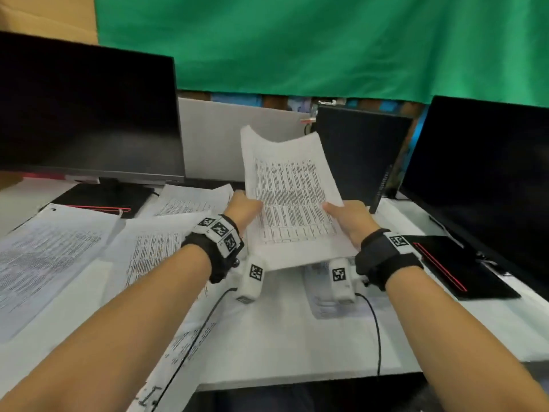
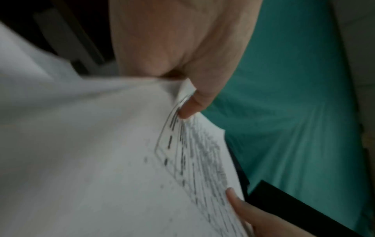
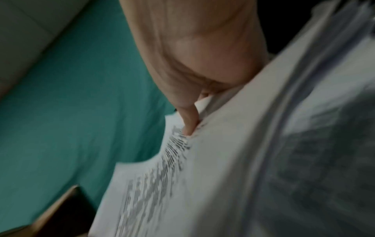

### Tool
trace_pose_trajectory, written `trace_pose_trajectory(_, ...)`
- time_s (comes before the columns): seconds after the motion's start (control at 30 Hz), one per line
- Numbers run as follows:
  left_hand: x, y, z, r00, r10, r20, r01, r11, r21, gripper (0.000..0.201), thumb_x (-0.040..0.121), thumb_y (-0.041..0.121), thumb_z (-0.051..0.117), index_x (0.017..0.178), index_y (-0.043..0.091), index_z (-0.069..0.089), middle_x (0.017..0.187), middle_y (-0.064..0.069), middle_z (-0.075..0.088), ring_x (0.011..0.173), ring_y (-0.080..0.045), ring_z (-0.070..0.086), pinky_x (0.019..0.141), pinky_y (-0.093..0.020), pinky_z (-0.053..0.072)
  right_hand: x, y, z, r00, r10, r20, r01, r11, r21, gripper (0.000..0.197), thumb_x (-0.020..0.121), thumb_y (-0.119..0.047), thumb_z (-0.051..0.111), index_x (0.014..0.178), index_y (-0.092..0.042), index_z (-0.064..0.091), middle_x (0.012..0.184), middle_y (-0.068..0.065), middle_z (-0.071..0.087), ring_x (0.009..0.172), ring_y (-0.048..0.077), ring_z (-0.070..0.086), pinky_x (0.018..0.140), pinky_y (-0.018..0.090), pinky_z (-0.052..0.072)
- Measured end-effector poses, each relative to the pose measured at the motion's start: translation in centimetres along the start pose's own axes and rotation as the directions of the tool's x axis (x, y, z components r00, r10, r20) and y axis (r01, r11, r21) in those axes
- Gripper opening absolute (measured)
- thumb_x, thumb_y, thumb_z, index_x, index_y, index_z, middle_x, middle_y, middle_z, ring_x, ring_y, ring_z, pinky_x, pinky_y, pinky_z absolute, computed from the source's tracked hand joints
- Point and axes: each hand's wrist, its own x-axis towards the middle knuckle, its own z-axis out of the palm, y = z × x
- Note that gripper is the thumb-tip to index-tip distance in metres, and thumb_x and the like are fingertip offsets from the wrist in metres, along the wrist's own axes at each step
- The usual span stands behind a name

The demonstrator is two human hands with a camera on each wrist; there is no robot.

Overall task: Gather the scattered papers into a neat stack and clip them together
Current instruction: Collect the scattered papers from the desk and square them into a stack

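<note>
A bundle of printed sheets [image 1: 292, 197] is lifted above the desk, tilted away from me with its top edge curling. My left hand [image 1: 245, 208] pinches its left edge, thumb on top; the left wrist view shows that thumb [image 2: 192, 102] pressing the paper [image 2: 101, 160]. My right hand [image 1: 349, 217] pinches the right edge, and the right wrist view shows its thumb [image 3: 189, 121] on the printed face [image 3: 162, 184]. More loose sheets [image 1: 44, 263] lie spread over the left of the desk, with another sheet [image 1: 190, 200] further back. No clip is visible.
A dark monitor [image 1: 86, 114] stands at the left and another monitor [image 1: 481, 179] at the right. A black computer case [image 1: 359, 150] sits behind the held sheets. Black notebooks with red bands lie at the right [image 1: 457, 266] and back left [image 1: 104, 200]. A green cloth [image 1: 326, 46] hangs behind.
</note>
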Motion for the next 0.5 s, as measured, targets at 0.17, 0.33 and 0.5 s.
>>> trace_pose_trajectory(0.17, 0.8, -3.2, 8.8, 0.994, -0.035, 0.101, 0.019, 0.987, 0.157, 0.013, 0.09, 0.009, 0.054, 0.103, 0.008, 0.056, 0.106, -0.008, 0.061, 0.1, -0.026, 0.058, 0.09, -0.034, 0.046, 2.4, 4.2, -7.1, 0.981, 0.06, -0.183, -0.139, 0.878, -0.459, 0.036, 0.092, -0.022, 0.066, 0.116, 0.006, 0.063, 0.116, 0.017, 0.067, 0.109, 0.036, 0.063, 0.097, 0.04, 0.05)
trace_pose_trajectory(0.33, 0.9, -6.9, 12.1, 0.967, -0.249, 0.061, 0.195, 0.87, 0.453, 0.048, 0.091, 0.008, 0.049, 0.136, 0.001, 0.034, 0.136, -0.021, 0.045, 0.125, -0.036, 0.045, 0.105, -0.042, 0.039, 1.8, 6.3, -8.1, 0.969, 0.222, -0.104, -0.224, 0.629, -0.744, 0.051, 0.095, -0.032, 0.062, 0.13, 0.004, 0.053, 0.133, 0.02, 0.057, 0.121, 0.036, 0.055, 0.09, 0.032, 0.044)
trace_pose_trajectory(0.5, 1.1, -4.5, 5.7, 0.992, -0.122, -0.012, 0.122, 0.964, 0.238, 0.059, 0.086, 0.011, 0.063, 0.137, 0.005, 0.035, 0.133, -0.014, 0.046, 0.117, -0.03, 0.049, 0.093, -0.033, 0.043, 0.9, 4.5, -3.8, 0.992, -0.015, -0.128, -0.076, 0.734, -0.675, 0.057, 0.093, -0.03, 0.063, 0.143, -0.012, 0.043, 0.144, 0.016, 0.043, 0.133, 0.035, 0.04, 0.109, 0.041, 0.037)
